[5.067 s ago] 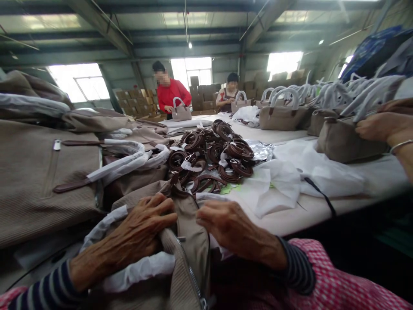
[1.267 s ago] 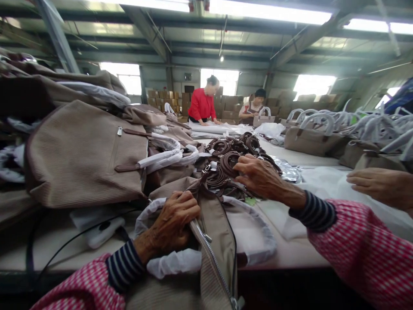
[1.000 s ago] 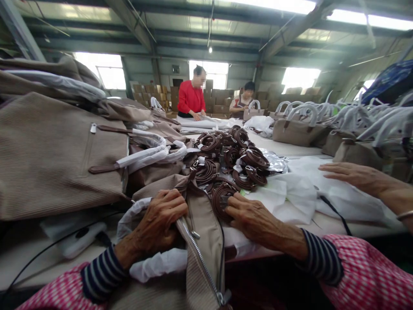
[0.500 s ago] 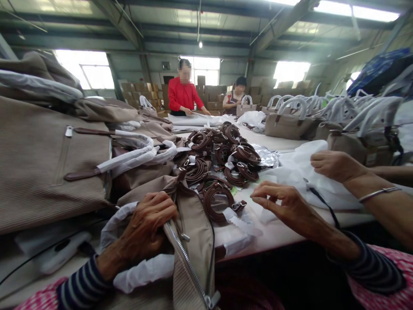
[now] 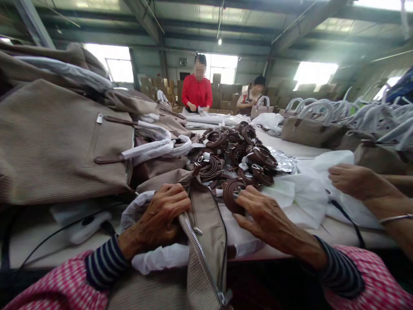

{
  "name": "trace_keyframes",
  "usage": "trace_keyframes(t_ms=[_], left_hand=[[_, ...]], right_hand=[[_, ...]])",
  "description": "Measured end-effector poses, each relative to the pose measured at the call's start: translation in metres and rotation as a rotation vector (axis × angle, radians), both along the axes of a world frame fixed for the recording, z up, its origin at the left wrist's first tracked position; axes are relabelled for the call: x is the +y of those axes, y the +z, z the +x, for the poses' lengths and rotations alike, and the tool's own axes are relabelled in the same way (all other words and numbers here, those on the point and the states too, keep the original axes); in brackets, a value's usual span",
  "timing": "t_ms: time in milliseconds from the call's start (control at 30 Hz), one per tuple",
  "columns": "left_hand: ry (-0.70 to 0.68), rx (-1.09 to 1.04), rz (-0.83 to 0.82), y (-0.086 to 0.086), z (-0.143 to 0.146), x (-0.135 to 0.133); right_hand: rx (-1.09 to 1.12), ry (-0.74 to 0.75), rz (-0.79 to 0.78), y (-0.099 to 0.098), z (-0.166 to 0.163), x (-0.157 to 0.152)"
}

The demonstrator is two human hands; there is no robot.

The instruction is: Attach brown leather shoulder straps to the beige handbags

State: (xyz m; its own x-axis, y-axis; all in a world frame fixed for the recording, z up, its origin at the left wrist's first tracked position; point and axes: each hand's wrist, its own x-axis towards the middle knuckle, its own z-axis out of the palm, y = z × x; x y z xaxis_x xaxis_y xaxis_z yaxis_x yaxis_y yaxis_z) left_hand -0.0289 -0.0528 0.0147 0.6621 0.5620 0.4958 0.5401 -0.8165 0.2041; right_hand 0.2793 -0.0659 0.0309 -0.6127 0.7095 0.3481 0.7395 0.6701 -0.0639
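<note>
My left hand [image 5: 159, 217] is closed on the open rim of a tan fabric handbag [image 5: 206, 224], beside its zipper and its paper-wrapped handle [image 5: 151, 258]. My right hand [image 5: 263, 215] grips a coiled brown leather strap [image 5: 234, 193] just to the right of the bag's opening. Behind it lies a pile of coiled brown straps [image 5: 238, 150] with white tags.
Stacked tan handbags [image 5: 64, 133] fill the left. White wrapping paper [image 5: 306, 189] lies to the right, with another person's hand [image 5: 353, 181] on it. More handbags with wrapped handles [image 5: 309, 125] stand at the right. Two people [image 5: 196, 90] work at the table's far end.
My right hand reached into the strap pile, drew one coil toward the bag, let go briefly, and now grips it again. My left hand has stayed on the bag's rim.
</note>
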Motion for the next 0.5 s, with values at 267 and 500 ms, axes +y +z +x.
trace_keyframes(t_ms=[267, 500], left_hand=[[-0.001, 0.013, 0.011, -0.002, -0.002, 0.001], [-0.024, -0.002, 0.027, -0.002, -0.002, 0.002]], right_hand=[[-0.030, -0.335, -0.127, 0.022, 0.004, 0.001], [0.301, -0.096, -0.521, 0.013, 0.022, 0.027]])
